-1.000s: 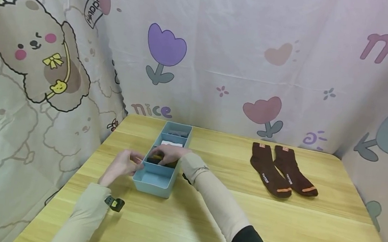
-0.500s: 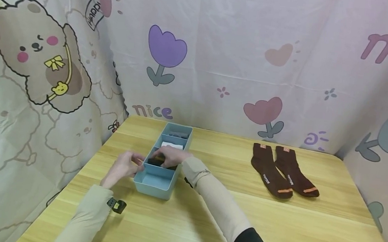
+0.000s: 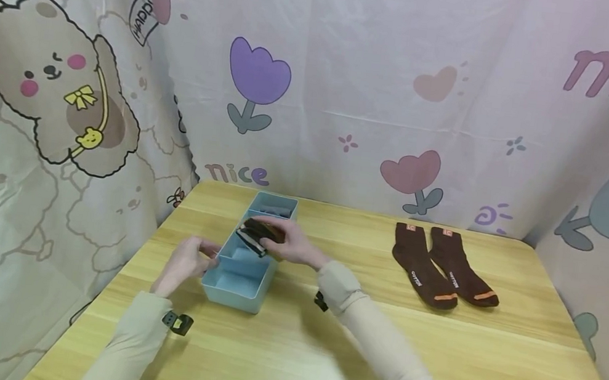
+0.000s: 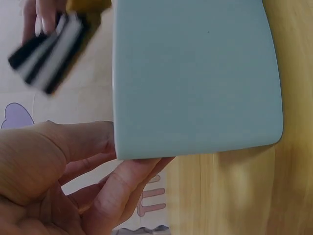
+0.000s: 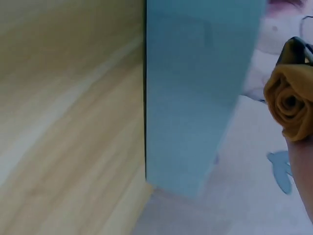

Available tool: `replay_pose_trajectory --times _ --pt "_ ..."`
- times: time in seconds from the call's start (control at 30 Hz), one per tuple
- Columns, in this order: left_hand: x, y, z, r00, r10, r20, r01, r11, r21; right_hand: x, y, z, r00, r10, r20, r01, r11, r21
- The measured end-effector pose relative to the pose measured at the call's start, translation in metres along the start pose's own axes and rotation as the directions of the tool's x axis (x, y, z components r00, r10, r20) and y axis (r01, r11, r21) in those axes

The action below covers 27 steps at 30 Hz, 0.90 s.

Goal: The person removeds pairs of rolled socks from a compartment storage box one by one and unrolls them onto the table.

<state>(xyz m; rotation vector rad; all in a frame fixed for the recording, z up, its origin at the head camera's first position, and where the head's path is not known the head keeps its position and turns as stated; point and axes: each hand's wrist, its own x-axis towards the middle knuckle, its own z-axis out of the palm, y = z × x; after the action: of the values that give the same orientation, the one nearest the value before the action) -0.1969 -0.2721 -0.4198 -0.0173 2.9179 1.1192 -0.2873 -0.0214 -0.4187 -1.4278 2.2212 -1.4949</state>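
While R hand [image 3: 297,245] is loaded: fingers wrapped over the top of dark rolled bundle [image 3: 257,229], thumb lower on its near side, so grip looks decent
Rolled bundle: tilted, just above blue box [image 3: 232,299], over its middle sections; striped part [image 4: 46,54] sticks out past fingers, mustard roll [image 5: 292,104] shows a spiral end
Grip tip: squeeze evenly, firm enough that coils don't loosen, w/o crushing; soft cloth would prob slip 1st at the striped end, so keep fingers across all layers
L hand [image 3: 188,262]: thumb at rim, fingers bent against L wall of blue box, holding it; worth keeping that anchor, b/c light plastic could skid if bundle snags
Box rim: any sideways move is best w/ whole bundle above it; low striped end = likeliest snag
Grey item [image 3: 275,211]: in box's far end, beyond R hand; pls don't brush it w/ knuckles
Brown socks [image 3: 420,265]: flat on counter [image 3: 486,370], well apart, R of box; mind R sleeve [image 3: 378,334] if arm swings that way
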Motion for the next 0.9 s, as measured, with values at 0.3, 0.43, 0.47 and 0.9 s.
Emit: replay_pose_trajectory --times 0.3,0.43,0.47,0.9 --pt "-0.005 0.015 -0.001 1.0 0.014 0.01 -0.015 0.993 0.118 -0.062 0.012 -0.039 0.981 0.177 0.074 -0.179 0.984 0.014" --pt "-0.012 0.044 0.016 0.986 0.159 -0.056 -0.146 0.971 0.19 -0.084 0.021 -0.05 0.971 0.213 0.108 -0.211 0.977 -0.03" --pt "-0.013 0.053 0.024 0.977 0.203 -0.061 -0.189 0.965 0.182 -0.088 0.023 -0.052 0.967 0.225 0.116 -0.223 0.974 -0.03" --pt "-0.004 0.122 0.139 0.935 0.336 0.116 -0.339 0.941 0.001 -0.119 0.041 -0.066 0.914 0.345 0.213 -0.33 0.938 -0.103"
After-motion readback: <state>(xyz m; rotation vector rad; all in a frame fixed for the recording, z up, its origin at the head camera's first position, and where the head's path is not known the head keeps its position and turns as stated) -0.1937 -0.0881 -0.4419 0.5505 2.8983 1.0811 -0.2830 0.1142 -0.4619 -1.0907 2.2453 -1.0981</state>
